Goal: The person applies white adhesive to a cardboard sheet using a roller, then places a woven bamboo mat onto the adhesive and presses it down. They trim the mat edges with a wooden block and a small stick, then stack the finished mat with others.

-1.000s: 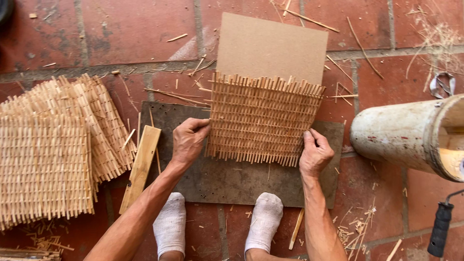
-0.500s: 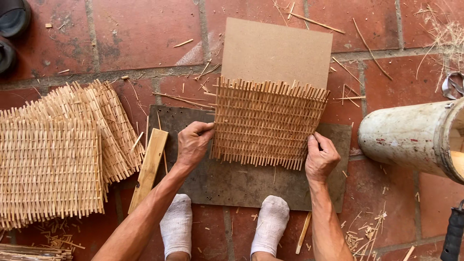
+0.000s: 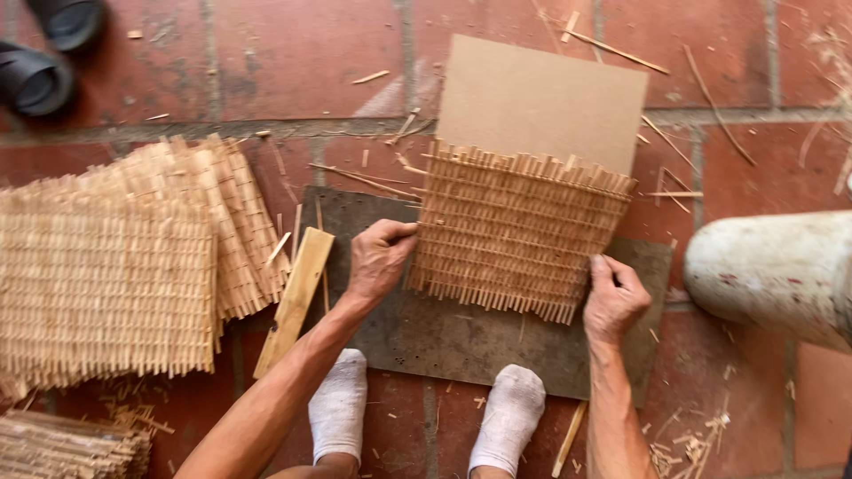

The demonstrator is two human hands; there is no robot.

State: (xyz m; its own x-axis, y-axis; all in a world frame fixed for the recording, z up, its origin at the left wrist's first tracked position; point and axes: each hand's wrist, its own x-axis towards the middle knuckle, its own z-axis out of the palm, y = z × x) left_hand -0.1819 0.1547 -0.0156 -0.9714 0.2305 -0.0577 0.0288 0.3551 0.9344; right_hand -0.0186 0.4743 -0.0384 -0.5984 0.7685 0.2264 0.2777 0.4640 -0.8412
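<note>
A square mat woven from thin pale bamboo strips (image 3: 519, 235) lies on the floor, half on a flat brown cardboard sheet (image 3: 541, 98) and half on a dark grey flat board (image 3: 470, 341). The cardboard sticks out past the far edge of the mat. Little strip ends poke out along the mat's edges.

The left hand (image 3: 377, 262) is at the mat's left edge. Its fingers are curled in and pinch that edge — the thumb is on top. The right hand (image 3: 612, 297) is at the mat's near right corner. Its fingers are bent and press against the side of the mat, but I cannot tell if they really grip it.

Two feet in white socks (image 3: 426, 412) rest on the near edge of the dark board, between the two arms.

Just left of the left hand lies a short flat stick of light wood (image 3: 297, 297), tilted, with one end on the dark board. Further left is a pile of more woven bamboo mats (image 3: 115, 275), fanned out one over another. A bundle of loose strips (image 3: 67, 448) shows in the near left corner.

On the right lies a big pale round log (image 3: 772, 270), near the right hand but not touching it. Two dark shoes (image 3: 49, 53) sit at the far left corner. Thin splinters are scattered over the red tile floor (image 3: 266, 53)
</note>
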